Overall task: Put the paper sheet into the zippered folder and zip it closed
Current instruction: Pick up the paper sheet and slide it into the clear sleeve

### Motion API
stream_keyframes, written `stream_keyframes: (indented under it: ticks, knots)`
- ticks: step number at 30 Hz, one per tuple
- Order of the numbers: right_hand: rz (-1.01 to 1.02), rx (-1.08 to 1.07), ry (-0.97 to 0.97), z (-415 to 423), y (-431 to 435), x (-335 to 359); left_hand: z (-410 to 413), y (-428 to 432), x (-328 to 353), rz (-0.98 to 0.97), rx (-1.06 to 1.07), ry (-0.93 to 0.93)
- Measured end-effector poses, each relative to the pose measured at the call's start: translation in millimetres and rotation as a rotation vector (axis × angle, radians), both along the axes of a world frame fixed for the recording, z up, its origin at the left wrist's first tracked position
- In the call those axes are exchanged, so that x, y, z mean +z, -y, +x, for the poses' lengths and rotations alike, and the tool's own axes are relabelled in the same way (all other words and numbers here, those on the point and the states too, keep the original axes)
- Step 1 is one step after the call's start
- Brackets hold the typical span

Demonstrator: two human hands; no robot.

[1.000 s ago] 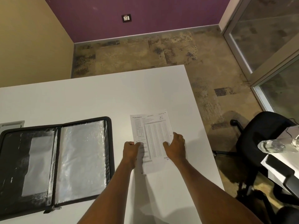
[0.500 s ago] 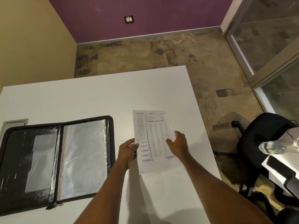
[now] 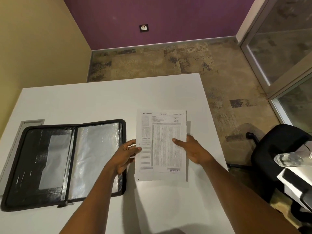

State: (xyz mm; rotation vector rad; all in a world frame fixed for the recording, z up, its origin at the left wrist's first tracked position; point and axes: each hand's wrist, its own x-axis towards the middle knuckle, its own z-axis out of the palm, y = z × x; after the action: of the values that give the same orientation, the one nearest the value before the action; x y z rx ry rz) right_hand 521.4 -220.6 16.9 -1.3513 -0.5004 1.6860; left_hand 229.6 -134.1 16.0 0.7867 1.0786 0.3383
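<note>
A printed paper sheet point(image 3: 162, 146) is lifted a little off the white table point(image 3: 101, 102), casting a shadow at its right and bottom edges. My left hand point(image 3: 125, 154) pinches its left edge. My right hand point(image 3: 190, 151) holds its right edge with the thumb on top. The black zippered folder point(image 3: 65, 162) lies open flat to the left, clear plastic sleeves showing inside, its zip pull point(image 3: 67, 203) at the near edge. My left forearm crosses the folder's right corner.
A black office chair point(image 3: 276, 157) stands right of the table. A second desk corner with a clear water bottle point(image 3: 293, 159) is at the far right. A grey cable hatch point(image 3: 30, 123) sits in the table behind the folder.
Both hands have taken hold of the sheet's side edges and raised it off the table. The sheet now sits straighter and slightly further from me.
</note>
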Motion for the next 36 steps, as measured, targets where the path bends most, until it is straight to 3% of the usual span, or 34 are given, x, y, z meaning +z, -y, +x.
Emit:
stream_keyframes:
  ticks: [4,9,14,36]
  knots:
    - [0.055,0.055,0.193,-10,4,13,14,-5,15,0.072,-0.024,0.072]
    - [0.092,-0.106,0.339,-23,5,22,34,-4,29,0.256,0.114,0.092]
    - [0.091,-0.212,0.363,-27,9,25,41,5,29,0.384,0.150,0.056]
    - [-0.017,-0.215,0.330,-30,18,10,40,27,2,0.354,0.138,0.018]
